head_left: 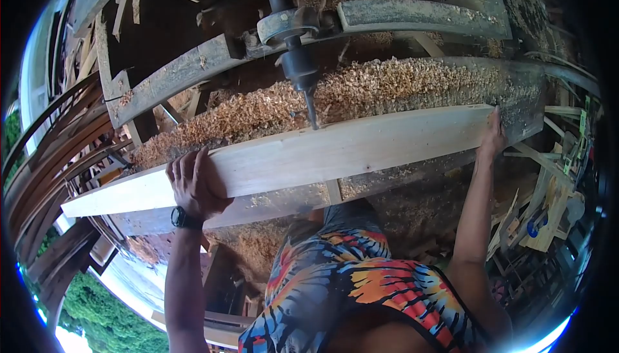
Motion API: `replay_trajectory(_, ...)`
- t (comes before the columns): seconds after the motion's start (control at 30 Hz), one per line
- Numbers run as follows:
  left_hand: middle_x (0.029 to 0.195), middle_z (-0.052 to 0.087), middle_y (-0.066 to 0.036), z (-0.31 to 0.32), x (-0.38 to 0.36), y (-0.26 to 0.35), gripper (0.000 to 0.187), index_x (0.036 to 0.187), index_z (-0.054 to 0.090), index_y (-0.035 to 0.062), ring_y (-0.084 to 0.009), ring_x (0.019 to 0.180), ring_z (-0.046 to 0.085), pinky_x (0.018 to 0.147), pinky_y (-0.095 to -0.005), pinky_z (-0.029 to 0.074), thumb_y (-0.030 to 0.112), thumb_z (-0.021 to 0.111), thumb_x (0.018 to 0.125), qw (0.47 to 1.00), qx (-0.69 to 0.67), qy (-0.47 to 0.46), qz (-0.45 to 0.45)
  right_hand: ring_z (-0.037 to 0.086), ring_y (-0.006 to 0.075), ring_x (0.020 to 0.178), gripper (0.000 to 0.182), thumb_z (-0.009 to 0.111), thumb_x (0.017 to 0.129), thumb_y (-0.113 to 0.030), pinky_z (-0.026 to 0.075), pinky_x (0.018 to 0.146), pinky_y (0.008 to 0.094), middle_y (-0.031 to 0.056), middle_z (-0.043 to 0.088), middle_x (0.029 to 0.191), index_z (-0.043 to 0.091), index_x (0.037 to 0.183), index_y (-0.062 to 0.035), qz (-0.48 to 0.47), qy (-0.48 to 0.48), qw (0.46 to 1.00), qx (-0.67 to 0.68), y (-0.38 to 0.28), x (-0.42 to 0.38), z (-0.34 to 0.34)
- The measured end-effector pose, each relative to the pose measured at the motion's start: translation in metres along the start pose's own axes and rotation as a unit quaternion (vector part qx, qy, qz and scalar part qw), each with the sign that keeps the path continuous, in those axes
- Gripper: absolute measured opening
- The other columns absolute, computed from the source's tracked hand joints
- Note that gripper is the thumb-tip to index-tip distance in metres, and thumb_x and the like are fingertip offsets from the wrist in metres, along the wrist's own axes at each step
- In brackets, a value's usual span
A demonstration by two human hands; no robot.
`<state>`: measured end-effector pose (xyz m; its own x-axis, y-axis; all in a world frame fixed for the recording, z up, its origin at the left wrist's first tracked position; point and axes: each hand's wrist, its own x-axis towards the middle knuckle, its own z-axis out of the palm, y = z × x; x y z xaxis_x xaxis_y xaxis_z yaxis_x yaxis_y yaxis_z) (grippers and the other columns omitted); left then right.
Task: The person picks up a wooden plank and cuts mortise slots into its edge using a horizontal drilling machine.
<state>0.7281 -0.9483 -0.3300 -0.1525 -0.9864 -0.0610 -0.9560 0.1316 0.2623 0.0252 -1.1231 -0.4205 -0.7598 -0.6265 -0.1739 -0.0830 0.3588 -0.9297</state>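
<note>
A long pale wooden board (pixel 290 159) lies across the work table (pixel 516 108), slanting from lower left to upper right. My left hand (pixel 196 182), with a watch at its wrist, presses on the board's left part, fingers curled over its far edge. At the right end, my right hand (pixel 493 135) grips the board with fingers up along its end. Above the middle of the far edge hangs a drill chuck (pixel 299 66) holding a drill bit (pixel 312 109). The bit's tip overlaps the board's edge in this view.
Wood shavings (pixel 387 85) are heaped along the table behind the board. Farther back runs a long timber rail (pixel 419 18). Curved wood strips (pixel 45 153) are stacked at the left, and scrap wood (pixel 548 217) lies in a pile at the right.
</note>
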Motion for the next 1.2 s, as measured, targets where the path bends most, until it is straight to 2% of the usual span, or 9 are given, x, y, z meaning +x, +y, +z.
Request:
replay_trajectory(0.23, 0.136, 0.062, -0.015, 0.0, 0.008, -0.004, 0.12, 0.153, 0.053, 0.0124, -0.0367, 0.126, 0.058, 0.112, -0.0593, 0.037, 0.036, 0.097, 0.043, 1.0, -0.001, 0.005, -0.008, 0.072, 0.0226, 0.103, 0.057, 0.082, 0.097, -0.04, 0.058, 0.089, 0.0373, 0.0114, 0.074, 0.12, 0.073, 0.128, 0.0058, 0.001, -0.009, 0.998, -0.057, -0.005, 0.019, 0.014)
replay_trajectory(0.33, 0.136, 0.062, -0.015, 0.0, 0.012, -0.005, 0.119, 0.153, 0.053, 0.0124, -0.0369, 0.126, 0.058, 0.112, -0.0596, 0.037, 0.037, 0.097, 0.044, 1.0, -0.001, 0.012, -0.01, 0.072, 0.0225, 0.103, 0.056, 0.081, 0.098, -0.042, 0.058, 0.088, 0.0376, 0.0117, 0.074, 0.119, 0.073, 0.127, 0.0055, 0.008, -0.02, 1.0, -0.02, 0.0, 0.032, 0.022)
replay_trajectory(0.57, 0.134, 0.063, -0.016, -0.003, 0.016, -0.004, 0.115, 0.151, 0.054, 0.0101, -0.0379, 0.125, 0.058, 0.111, -0.0591, 0.038, 0.034, 0.097, 0.047, 1.0, 0.009, 0.013, -0.015, 0.072, 0.0222, 0.103, 0.055, 0.08, 0.098, -0.042, 0.058, 0.086, 0.0374, 0.0118, 0.074, 0.12, 0.074, 0.126, 0.005, -0.004, -0.031, 0.997, -0.07, -0.009, 0.032, 0.032)
replay_trajectory(0.73, 0.132, 0.063, -0.017, -0.001, 0.016, -0.002, 0.111, 0.149, 0.056, 0.0092, -0.0394, 0.121, 0.059, 0.11, -0.0583, 0.04, 0.032, 0.097, 0.048, 0.999, 0.005, 0.032, -0.012, 0.072, 0.0219, 0.101, 0.059, 0.081, 0.097, -0.045, 0.059, 0.086, 0.0365, 0.0109, 0.074, 0.12, 0.074, 0.127, 0.0049, -0.027, -0.037, 0.999, -0.022, 0.012, 0.054, 0.034)
replay_trajectory(0.83, 0.131, 0.063, -0.017, 0.001, 0.013, 0.001, 0.11, 0.149, 0.056, 0.0087, -0.0408, 0.118, 0.059, 0.108, -0.0589, 0.041, 0.032, 0.097, 0.049, 0.999, 0.007, 0.048, 0.002, 0.073, 0.0218, 0.101, 0.059, 0.081, 0.097, -0.046, 0.059, 0.085, 0.0355, 0.0107, 0.074, 0.121, 0.073, 0.128, 0.0042, -0.051, -0.033, 0.994, -0.093, 0.005, 0.044, 0.031)
replay_trajectory(0.93, 0.131, 0.063, -0.017, 0.002, 0.004, 0.008, 0.112, 0.149, 0.056, 0.0086, -0.0406, 0.119, 0.059, 0.107, -0.0594, 0.041, 0.032, 0.097, 0.048, 0.998, 0.002, 0.063, 0.01, 0.072, 0.0215, 0.103, 0.059, 0.08, 0.098, -0.044, 0.059, 0.085, 0.0348, 0.0111, 0.075, 0.122, 0.073, 0.13, 0.0044, -0.037, -0.029, 0.997, -0.058, 0.007, 0.023, 0.012)
replay_trajectory(1.1, 0.132, 0.063, -0.017, 0.003, -0.028, 0.02, 0.113, 0.149, 0.057, 0.0099, -0.0396, 0.122, 0.059, 0.109, -0.059, 0.041, 0.03, 0.095, 0.045, 1.0, -0.012, 0.014, 0.004, 0.072, 0.0215, 0.104, 0.058, 0.08, 0.099, -0.043, 0.059, 0.086, 0.0361, 0.0115, 0.075, 0.121, 0.073, 0.129, 0.0057, 0.001, 0.013, 0.999, -0.05, 0.011, -0.042, -0.056)
replay_trajectory(1.2, 0.132, 0.063, -0.017, 0.003, -0.035, 0.022, 0.111, 0.149, 0.058, 0.0106, -0.0388, 0.123, 0.059, 0.11, -0.0588, 0.041, 0.031, 0.094, 0.045, 1.0, -0.007, 0.007, 0.01, 0.072, 0.022, 0.103, 0.058, 0.08, 0.099, -0.042, 0.06, 0.086, 0.0374, 0.0124, 0.075, 0.121, 0.073, 0.128, 0.0068, 0.0, 0.012, 0.998, -0.063, 0.014, -0.045, -0.063)
